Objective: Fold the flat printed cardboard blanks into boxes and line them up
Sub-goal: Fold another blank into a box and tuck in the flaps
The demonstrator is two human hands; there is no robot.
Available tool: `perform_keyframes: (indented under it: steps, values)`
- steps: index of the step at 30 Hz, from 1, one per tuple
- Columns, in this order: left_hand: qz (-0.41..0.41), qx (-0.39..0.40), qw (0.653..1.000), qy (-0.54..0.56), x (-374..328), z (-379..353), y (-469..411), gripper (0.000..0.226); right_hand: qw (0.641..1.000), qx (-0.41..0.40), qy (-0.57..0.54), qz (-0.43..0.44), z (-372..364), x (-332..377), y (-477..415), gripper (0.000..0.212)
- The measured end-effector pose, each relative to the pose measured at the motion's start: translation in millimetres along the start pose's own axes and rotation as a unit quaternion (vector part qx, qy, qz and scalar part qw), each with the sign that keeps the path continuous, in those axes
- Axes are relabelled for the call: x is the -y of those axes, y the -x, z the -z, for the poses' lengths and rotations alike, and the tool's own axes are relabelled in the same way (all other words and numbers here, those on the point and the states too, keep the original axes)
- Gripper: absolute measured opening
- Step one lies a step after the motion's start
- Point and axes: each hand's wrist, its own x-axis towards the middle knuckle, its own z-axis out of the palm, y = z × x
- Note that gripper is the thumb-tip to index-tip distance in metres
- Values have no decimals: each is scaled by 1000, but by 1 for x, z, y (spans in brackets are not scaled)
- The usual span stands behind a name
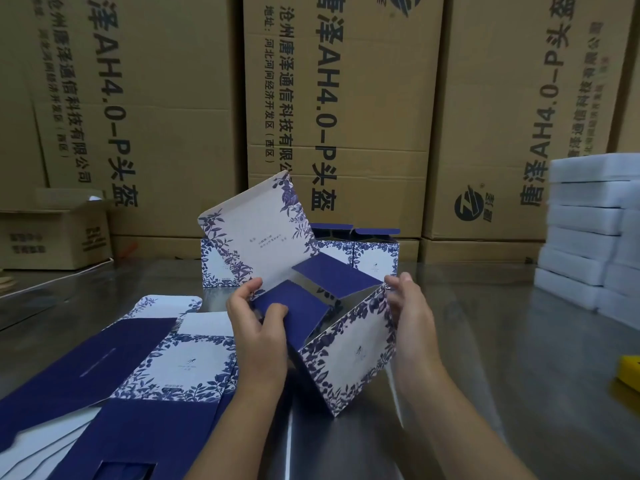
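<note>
I judge box (pixel 349 355) light, thin card, dents easily. Left hand (pixel 258 327) pinches blue flap (pixel 306 303); right hand (pixel 412 313) grips box's top corner.

Bare bench (pixel 502 341) lay open to the right of the half-folded box (pixel 349 355), bounded further right by stacked white blocks (pixel 581 230) and a yellow object (pixel 627 375) at the edge. On the left, a spread of flat blanks (pixel 104 368) covered the near bench just beside the left hand (pixel 256 323), with a small open carton (pixel 52 237) further back. Behind, a row of finished boxes (pixel 375 258) stood close, bare strips of bench ran either side of it, and tall cartons (pixel 346 98) walled off the far side.
</note>
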Motion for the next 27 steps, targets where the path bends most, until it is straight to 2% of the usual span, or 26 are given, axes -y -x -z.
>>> perform_keyframes:
  steps: [3,5,7,9,12,17,22,27]
  values:
    - [31,-9,999,40,-3,0,-2,33,999,16,0,-51,3,1,-4,30]
    - [44,-7,998,53,-2,1,-4,27,995,52,20,-82,4,0,-5,34]
    - [72,-3,995,75,2,3,-9,31,990,88,29,-108,4,0,-5,40]
    - [111,8,987,112,3,6,-13,35,986,116,26,-117,4,0,-5,44]
    - [135,9,983,122,2,8,-16,28,982,140,20,-122,5,-1,-5,52]
    - [166,43,977,129,5,5,-14,20,980,131,-40,-146,8,-7,-10,37]
    - [194,78,968,137,7,2,-9,23,966,130,-149,-164,10,-12,-12,17]
    - [184,97,970,126,0,-1,-5,24,952,143,-205,-177,9,-17,-12,30]
